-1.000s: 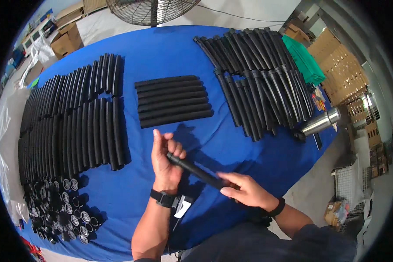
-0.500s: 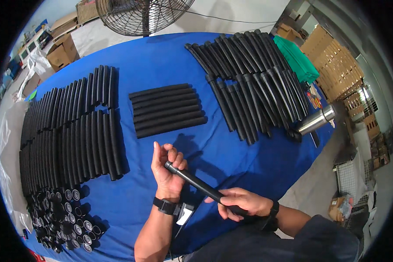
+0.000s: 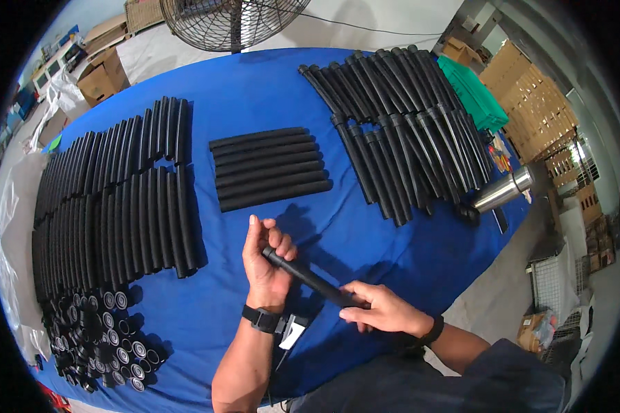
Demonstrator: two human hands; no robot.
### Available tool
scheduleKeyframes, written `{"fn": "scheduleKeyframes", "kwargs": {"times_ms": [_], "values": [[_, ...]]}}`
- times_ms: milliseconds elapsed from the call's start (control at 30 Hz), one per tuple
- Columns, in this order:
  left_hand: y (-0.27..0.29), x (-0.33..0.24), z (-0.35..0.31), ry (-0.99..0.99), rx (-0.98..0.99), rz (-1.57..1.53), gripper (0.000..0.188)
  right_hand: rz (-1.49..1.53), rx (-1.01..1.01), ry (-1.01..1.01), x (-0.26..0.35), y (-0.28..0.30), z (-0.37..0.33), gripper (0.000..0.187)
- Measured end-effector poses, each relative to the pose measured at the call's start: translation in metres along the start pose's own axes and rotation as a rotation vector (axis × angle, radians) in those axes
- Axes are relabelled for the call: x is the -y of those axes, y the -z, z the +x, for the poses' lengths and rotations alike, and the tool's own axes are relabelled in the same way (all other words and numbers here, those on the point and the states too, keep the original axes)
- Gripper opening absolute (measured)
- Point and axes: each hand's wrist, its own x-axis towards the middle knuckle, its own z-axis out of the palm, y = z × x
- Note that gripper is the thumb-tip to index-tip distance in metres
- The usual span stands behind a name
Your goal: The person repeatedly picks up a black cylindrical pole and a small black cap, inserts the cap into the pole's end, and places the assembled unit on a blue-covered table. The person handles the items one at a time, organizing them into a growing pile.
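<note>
Above the near part of the blue-covered table, a black tube slants between my two hands. Its upper end carries a wider black cap, which sits in the palm of my left hand, fingers curled over it and thumb pointing up. My right hand grips the lower end, which its fingers partly hide. Beyond my hands lies a row of several black tubes, side by side and without visible caps. Black round caps are heaped at the near left.
Many plain black tubes fill the left of the table. Capped tubes lie in two rows at the right, with a green bin and a steel bottle beside them. A fan stands behind the table.
My right hand has moved slightly up and left, and less of the tube shows below its fingers. The left hand still holds the capped end. The whole view has shifted slightly.
</note>
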Motion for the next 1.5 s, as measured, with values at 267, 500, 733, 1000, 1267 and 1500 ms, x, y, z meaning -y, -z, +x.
{"fn": "scheduleKeyframes", "kwargs": {"times_ms": [267, 500, 733, 1000, 1267, 1500], "values": [[0.006, 0.003, 0.001, 0.055, 0.029, -0.074, 0.040, 0.426, 0.273, -0.204, -0.003, -0.005, -0.004, 0.031], [0.006, 0.003, 0.000, 0.062, 0.058, -0.073, 0.040, 0.376, 0.239, -0.176, -0.004, -0.008, -0.006, 0.030], [0.013, 0.003, 0.003, 0.072, 0.088, -0.108, 0.042, 0.277, 0.211, -0.189, 0.003, -0.007, -0.005, 0.027], [0.004, 0.000, 0.000, 0.032, 0.100, -0.030, 0.044, 0.324, 0.172, -0.114, -0.001, 0.008, -0.002, 0.036], [0.004, 0.003, 0.000, 0.009, -0.001, 0.016, 0.044, -0.517, -0.116, 0.216, -0.007, -0.005, 0.000, 0.040], [-0.001, 0.005, -0.004, 0.022, 0.080, -0.053, 0.042, 0.664, 0.326, -0.237, 0.005, -0.001, -0.005, 0.037]]}}
